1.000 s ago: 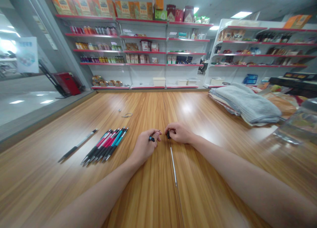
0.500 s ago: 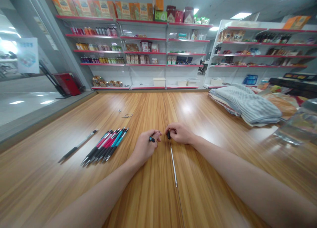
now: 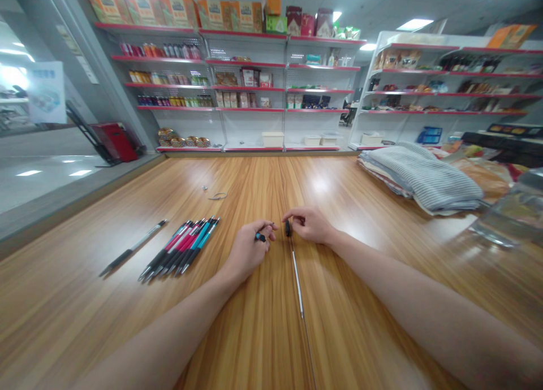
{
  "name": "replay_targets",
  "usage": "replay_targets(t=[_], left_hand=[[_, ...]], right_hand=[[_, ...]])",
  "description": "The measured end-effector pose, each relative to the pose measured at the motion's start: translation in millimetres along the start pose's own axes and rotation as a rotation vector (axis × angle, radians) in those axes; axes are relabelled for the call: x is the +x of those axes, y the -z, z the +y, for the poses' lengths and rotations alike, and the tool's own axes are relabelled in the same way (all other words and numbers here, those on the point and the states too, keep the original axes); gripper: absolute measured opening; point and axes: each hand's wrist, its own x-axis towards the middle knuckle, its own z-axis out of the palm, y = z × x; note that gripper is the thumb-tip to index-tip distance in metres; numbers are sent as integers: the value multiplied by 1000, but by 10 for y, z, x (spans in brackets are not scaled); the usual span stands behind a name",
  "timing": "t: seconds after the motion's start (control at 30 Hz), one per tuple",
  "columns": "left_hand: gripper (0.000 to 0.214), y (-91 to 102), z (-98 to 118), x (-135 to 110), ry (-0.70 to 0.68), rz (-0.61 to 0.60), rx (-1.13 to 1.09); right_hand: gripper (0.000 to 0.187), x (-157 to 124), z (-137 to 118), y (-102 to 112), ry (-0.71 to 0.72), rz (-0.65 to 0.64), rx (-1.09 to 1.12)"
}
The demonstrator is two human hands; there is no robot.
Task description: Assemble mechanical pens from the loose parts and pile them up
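Note:
Near the middle of the table, my left hand (image 3: 251, 246) is closed around a pen part (image 3: 260, 237) with a blue and black end; the rest of it is hidden by the fingers. My right hand (image 3: 311, 225) has its fingers bent but apart, just right of a short black pen piece (image 3: 288, 228) lying on the wood. A thin white pen refill (image 3: 298, 282) lies below that piece, along the table seam. To the left are a row of several pens (image 3: 182, 248) with pink, red and teal barrels and a single grey-and-black pen (image 3: 133, 248).
A key-ring-like loop (image 3: 218, 196) and a tiny metal bit (image 3: 205, 188) lie farther back on the wooden table (image 3: 254, 333). Folded striped cloth (image 3: 436, 178) and a clear container (image 3: 509, 215) occupy the right side. Stocked shelves (image 3: 246, 110) stand behind.
My right fingers have let go of the black pen piece and lifted slightly away, so more of it shows. My left hand has hardly moved.

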Motion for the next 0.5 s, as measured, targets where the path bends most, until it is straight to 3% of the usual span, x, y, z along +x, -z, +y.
replay_targets(t=[0.13, 0.5], left_hand=[[29, 1, 20, 0, 11, -4, -3], [28, 2, 18, -1, -7, 6, 10]], right_hand=[[34, -1, -30, 8, 10, -74, -37], [32, -3, -27, 10, -13, -81, -52]])
